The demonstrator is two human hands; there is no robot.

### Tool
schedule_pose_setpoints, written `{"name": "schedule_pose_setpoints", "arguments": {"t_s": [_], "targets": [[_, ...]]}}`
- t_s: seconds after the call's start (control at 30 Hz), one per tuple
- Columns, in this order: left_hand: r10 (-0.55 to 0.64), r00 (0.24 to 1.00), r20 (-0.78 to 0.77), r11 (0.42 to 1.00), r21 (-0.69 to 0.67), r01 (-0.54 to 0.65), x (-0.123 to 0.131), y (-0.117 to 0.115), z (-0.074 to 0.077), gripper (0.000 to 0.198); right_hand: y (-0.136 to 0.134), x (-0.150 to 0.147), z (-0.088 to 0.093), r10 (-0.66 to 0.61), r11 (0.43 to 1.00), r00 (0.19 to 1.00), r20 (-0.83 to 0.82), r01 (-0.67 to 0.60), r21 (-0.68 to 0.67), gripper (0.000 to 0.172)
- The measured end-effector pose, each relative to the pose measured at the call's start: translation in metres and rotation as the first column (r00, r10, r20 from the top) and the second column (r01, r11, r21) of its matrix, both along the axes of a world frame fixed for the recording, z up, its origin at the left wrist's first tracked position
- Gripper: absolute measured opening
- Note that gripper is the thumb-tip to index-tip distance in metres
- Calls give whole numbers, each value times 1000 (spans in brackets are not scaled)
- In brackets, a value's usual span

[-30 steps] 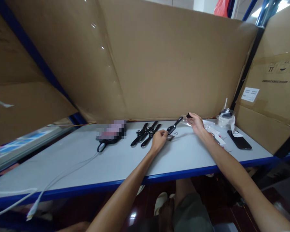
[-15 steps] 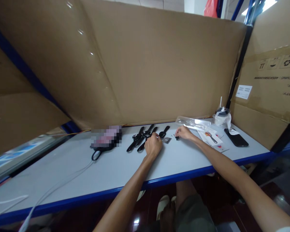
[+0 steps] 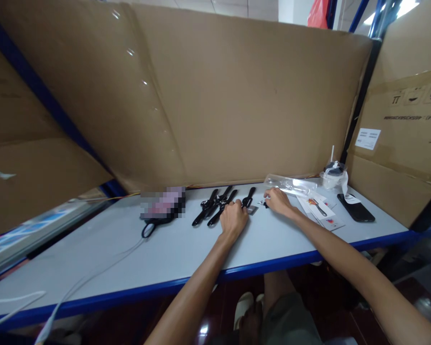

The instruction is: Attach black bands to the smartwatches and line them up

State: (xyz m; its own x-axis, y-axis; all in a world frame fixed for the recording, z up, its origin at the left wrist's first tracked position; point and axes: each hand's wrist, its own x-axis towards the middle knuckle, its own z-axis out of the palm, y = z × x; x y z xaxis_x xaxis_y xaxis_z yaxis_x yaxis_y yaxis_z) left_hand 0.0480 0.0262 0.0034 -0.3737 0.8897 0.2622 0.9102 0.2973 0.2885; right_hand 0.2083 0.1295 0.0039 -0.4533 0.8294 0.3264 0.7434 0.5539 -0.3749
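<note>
My left hand [image 3: 233, 218] is closed, knuckles up, over the lower end of a long black strap-like item [image 3: 249, 195]; its fingertips are hidden. Several similar black items [image 3: 205, 207] with rounded middles lie side by side to its left, so I cannot tell their exact kind. A small grey square packet [image 3: 252, 210] lies flat just right of this hand. My right hand [image 3: 278, 201] rests with fingers bent down to the tabletop beside small black and shiny pieces [image 3: 265, 204]. What it pinches, if anything, is too small to make out.
Behind my right hand lies clear plastic packaging [image 3: 290, 183]. Printed cards [image 3: 319, 208], a black phone [image 3: 357, 209] and a lidded cup with a straw [image 3: 332, 177] are to the right. A blurred-out device [image 3: 163, 206] with a cable lies left. Cardboard [image 3: 237, 105] walls the back.
The view has turned slightly left. My left hand has slid a little right, toward the rightmost black item. My right fingers have shifted slightly beside the small pieces.
</note>
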Motion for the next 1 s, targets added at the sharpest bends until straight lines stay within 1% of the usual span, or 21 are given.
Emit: {"name": "schedule_pose_setpoints", "arguments": {"t_s": [0.17,0.33,0.43,0.5,0.53,0.6,0.7,0.77,0.87,1.0], "targets": [[15,999,-43,1000,11,-14,-1,-2,0,29,1,-1,5,-10,1000,999,-48,9,-24,24],[16,999,-42,1000,5,-16,-3,-2,0,30,5,4,6,-39,997,999,-38,36,-71,27],[37,999,-33,999,-2,-37,-1,-2,0,33,6,6,7,-36,998,999,-32,34,-59,30],[41,997,-61,999,36,-38,-1,-3,1,34,6,6,7,-30,999,999,-16,29,-40,32],[18,996,-86,998,65,-13,-1,-3,2,33,6,6,8,-24,999,1000,-2,23,-32,34],[-94,985,-144,989,102,109,-1,-4,2,33,5,7,10,19,999,999,35,-17,-30,36],[-316,929,-193,941,60,333,-3,-4,1,37,6,11,13,146,989,986,83,-143,-36,36],[-396,898,-191,912,33,409,-4,-3,0,39,6,13,15,206,978,974,98,-204,-34,34],[-420,892,-166,900,48,433,-5,-2,-3,45,7,15,16,246,969,962,115,-240,-61,36],[-362,919,-153,924,68,376,-6,0,-4,42,8,15,17,260,964,957,131,-248,-101,36]]}}
